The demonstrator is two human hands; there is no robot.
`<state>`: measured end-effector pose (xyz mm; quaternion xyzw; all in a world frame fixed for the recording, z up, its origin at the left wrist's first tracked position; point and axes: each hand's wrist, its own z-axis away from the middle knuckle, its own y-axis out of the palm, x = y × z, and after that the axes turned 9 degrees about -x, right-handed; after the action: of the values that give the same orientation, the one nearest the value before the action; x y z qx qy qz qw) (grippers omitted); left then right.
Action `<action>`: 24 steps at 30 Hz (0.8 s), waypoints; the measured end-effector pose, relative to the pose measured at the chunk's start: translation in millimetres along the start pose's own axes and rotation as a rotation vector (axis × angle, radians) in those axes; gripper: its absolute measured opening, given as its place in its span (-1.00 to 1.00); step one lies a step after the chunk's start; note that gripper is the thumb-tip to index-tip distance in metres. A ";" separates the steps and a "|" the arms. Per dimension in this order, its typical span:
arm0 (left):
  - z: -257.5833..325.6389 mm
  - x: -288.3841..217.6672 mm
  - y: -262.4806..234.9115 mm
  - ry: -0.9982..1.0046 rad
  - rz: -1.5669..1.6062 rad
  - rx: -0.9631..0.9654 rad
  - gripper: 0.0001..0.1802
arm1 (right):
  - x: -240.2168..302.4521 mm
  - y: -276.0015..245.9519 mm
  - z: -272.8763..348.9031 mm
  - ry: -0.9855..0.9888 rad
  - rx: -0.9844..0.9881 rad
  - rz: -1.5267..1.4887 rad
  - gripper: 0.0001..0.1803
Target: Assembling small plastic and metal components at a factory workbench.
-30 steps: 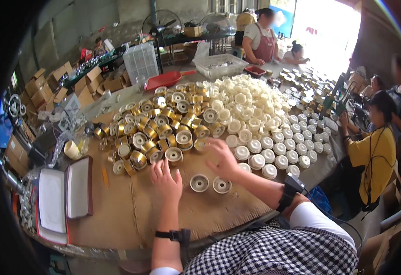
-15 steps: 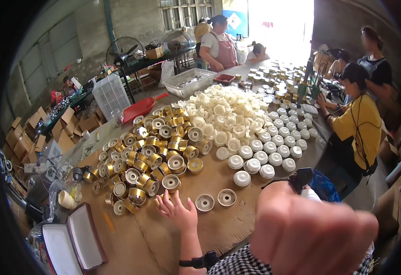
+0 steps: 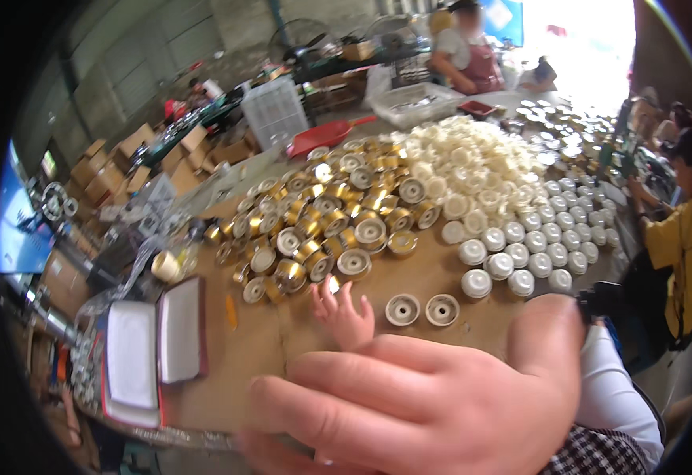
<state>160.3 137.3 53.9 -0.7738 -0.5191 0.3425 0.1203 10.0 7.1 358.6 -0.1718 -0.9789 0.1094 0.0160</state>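
My left hand (image 3: 343,315) rests flat on the brown cardboard tabletop (image 3: 251,356), fingers spread and holding nothing. Just beyond its fingertips lies a heap of gold metal caps (image 3: 322,222). Two pale round caps (image 3: 422,309) sit side by side on the cardboard just right of that hand. My right hand (image 3: 425,404) is lifted off the table and very close to the camera, filling the lower middle of the picture; its fingers stretch leftward with nothing visible in them. It hides the near edge of the table.
A pile of cream caps (image 3: 473,170) and rows of white caps (image 3: 520,253) fill the table's right. An open red-edged case (image 3: 152,348) lies at left. A person in yellow (image 3: 686,253) sits at right, another stands at the far end (image 3: 465,55). Cardboard boxes (image 3: 116,162) stack at left.
My right hand has left the caps on the table and risen toward the camera until it fills the lower view. My left hand stays on the cardboard. The view has swung left.
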 end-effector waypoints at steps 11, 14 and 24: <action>2.9 2.2 9.6 0.165 -0.074 -0.018 -0.76 | 31.5 -49.3 13.3 -0.674 0.337 -0.053 -0.55; 4.0 2.7 8.6 0.179 -0.091 -0.024 -0.78 | 38.0 -58.6 9.6 -0.729 0.314 -0.079 -0.55; 1.4 -1.1 8.0 0.208 -0.136 -0.023 -0.81 | 20.4 -92.2 6.9 -0.787 0.293 -0.059 -0.54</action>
<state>164.8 132.7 49.0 -0.7694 -0.5591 0.2454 0.1877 -40.3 -71.9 372.0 -0.0849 -0.8889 0.3043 -0.3316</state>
